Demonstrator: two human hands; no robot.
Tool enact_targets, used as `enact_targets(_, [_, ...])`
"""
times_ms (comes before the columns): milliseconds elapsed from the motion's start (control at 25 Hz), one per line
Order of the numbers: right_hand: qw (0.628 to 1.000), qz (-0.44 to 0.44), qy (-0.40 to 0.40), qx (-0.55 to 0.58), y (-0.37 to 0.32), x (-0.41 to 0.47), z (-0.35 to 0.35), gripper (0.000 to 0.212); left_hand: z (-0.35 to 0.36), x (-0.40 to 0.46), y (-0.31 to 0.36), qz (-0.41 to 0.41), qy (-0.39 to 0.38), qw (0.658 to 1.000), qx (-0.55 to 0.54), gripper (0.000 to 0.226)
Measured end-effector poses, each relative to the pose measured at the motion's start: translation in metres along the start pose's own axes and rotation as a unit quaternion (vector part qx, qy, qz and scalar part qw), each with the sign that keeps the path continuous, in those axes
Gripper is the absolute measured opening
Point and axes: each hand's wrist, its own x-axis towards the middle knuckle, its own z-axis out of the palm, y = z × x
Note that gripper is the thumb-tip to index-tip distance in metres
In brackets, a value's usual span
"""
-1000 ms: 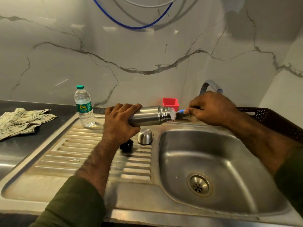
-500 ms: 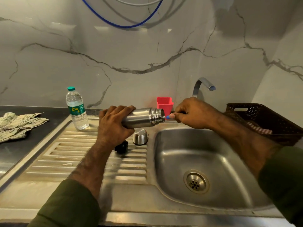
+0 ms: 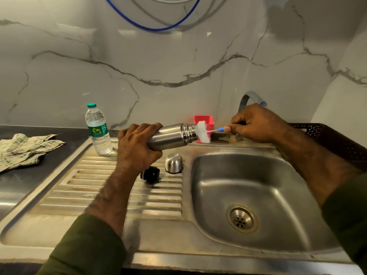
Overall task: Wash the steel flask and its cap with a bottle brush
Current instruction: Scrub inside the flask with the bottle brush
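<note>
The sink basin (image 3: 248,195) is the landmark. Nearest on its left, on the ribbed drainboard, lie a small black stopper (image 3: 150,174) and, just beyond it at the basin's left rim, the domed steel cap (image 3: 173,162), mouth down. Above them the left hand (image 3: 137,147) grips the steel flask (image 3: 170,135) round its lower body, fingers (image 3: 139,129) curled over the top, holding it nearly level with the threaded neck pointing toward the basin's back edge. The smooth steel wall looks rigid and probably slick once wet, so the wide body is the sound place to hold; the neck must stay free. At the mouth sits the white bristle head of the bottle brush (image 3: 203,132), soft and yielding on a thin wire. The right hand (image 3: 256,124), over the basin's back rim, pinches the brush's blue handle end between fingertips. Further left of the basin, a water bottle (image 3: 98,130) stands upright.
</note>
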Motion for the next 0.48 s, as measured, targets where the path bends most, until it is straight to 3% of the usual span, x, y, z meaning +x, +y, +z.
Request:
enact_targets(80, [1.000, 0.001, 0.006, -0.010, -0.004, 0.000, 0.002, 0.029, 0.004, -0.001, 0.015, 0.006, -0.009, 1.000, 0.002, 0.079])
enact_targets(200, [0.999, -0.047, 0.000, -0.027, -0.017, -0.007, 0.024, 0.048, 0.006, -0.002, 0.020, 0.045, -0.022, 0.999, -0.006, 0.077])
enact_targets(360, [1.000, 0.000, 0.019, 0.008, 0.005, -0.002, -0.001, 0.034, -0.001, 0.000, 0.004, -0.013, -0.003, 1.000, 0.006, 0.078])
enact_targets(480, [0.998, -0.046, 0.019, -0.030, -0.017, -0.004, 0.021, 0.043, 0.006, -0.002, 0.026, 0.027, -0.015, 1.000, 0.001, 0.074])
